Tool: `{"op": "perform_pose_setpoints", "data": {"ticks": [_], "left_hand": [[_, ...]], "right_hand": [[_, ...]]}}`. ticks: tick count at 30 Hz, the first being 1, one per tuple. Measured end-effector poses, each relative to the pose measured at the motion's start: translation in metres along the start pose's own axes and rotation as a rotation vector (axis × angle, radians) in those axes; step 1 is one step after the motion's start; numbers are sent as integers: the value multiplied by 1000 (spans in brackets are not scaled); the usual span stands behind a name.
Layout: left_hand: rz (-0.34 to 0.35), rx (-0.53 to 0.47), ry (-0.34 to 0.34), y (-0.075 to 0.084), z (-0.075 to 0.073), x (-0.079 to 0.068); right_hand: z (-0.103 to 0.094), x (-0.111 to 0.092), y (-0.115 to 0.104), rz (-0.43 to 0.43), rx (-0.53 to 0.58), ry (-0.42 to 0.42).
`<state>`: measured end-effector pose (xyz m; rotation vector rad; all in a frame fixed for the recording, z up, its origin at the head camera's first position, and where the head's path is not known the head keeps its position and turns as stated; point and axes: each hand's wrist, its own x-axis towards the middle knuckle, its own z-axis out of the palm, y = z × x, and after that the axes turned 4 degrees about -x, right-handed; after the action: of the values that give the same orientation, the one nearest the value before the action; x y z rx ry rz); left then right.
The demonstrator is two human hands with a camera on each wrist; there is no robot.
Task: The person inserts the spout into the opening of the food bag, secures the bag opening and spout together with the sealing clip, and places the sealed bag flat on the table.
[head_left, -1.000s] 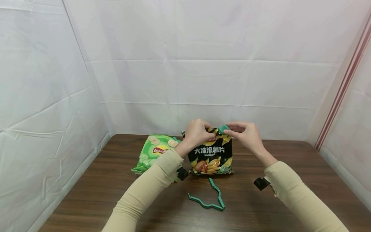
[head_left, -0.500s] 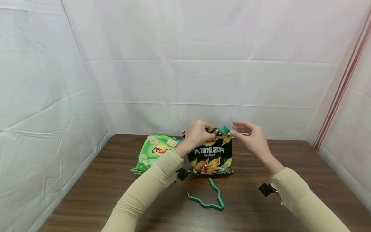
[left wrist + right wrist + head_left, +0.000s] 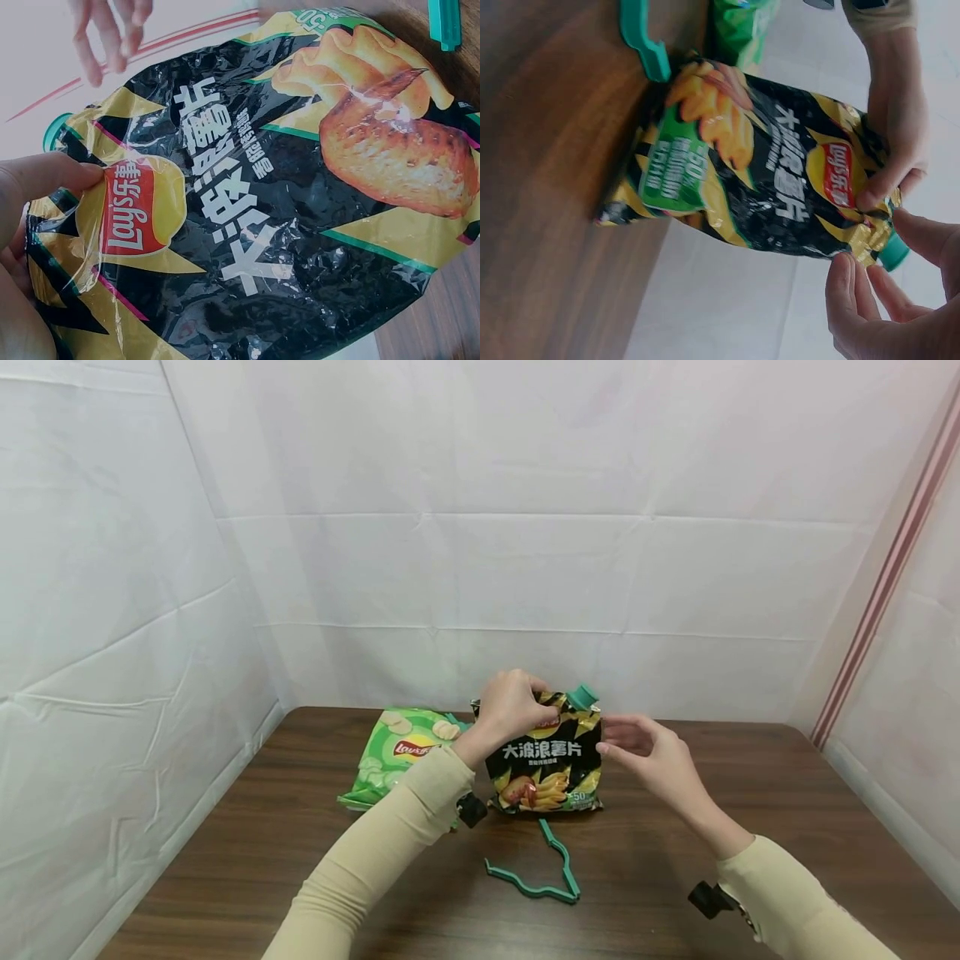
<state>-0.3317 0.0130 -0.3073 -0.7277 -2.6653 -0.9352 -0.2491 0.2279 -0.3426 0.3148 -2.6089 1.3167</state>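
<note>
A black and gold Lay's chip bag (image 3: 551, 768) stands upright on the table. My left hand (image 3: 510, 706) grips its top edge, thumb across the front near the red logo; the fingers behind are hidden. From the bag's top right corner sticks a green cap (image 3: 581, 697), which also shows as a green cap (image 3: 894, 251) in the right wrist view. My right hand (image 3: 652, 760) is beside the bag's right edge, fingers loosely bent and holding nothing. In the left wrist view these right-hand fingers (image 3: 97, 37) appear apart from the bag.
A green Lay's bag (image 3: 397, 760) lies to the left, with a green plastic piece (image 3: 459, 722) partly hidden behind it. In front of the black bag, an unfolded green bag clip (image 3: 573, 883) lies on the wooden table (image 3: 750, 802). White cloth walls (image 3: 525, 568) surround the table.
My right hand has let go of the green cap and moved down and right along the bag's side. My left hand and the bag have hardly moved.
</note>
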Motion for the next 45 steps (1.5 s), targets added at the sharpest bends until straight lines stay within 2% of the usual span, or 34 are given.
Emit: {"op": "perform_pose_setpoints", "data": {"ticks": [10,21,34,41,45], "left_hand": [[-1,5,-2,0,-1,-2],[-5,-6,-7,2,-2,-3],[-6,-5,-22,3,-4,-3],[-2,13,-25,4,-3,-1],[-12,12,-28,5,-3,-1]], "right_hand": [[18,-19,14,25,-26,-117],[37,-42,17,114,-27,-262],[56,-64,27,58,-16,-454],[65,-70,27,42,-30,-518],[68,-71,26,4,-35,-537]]}}
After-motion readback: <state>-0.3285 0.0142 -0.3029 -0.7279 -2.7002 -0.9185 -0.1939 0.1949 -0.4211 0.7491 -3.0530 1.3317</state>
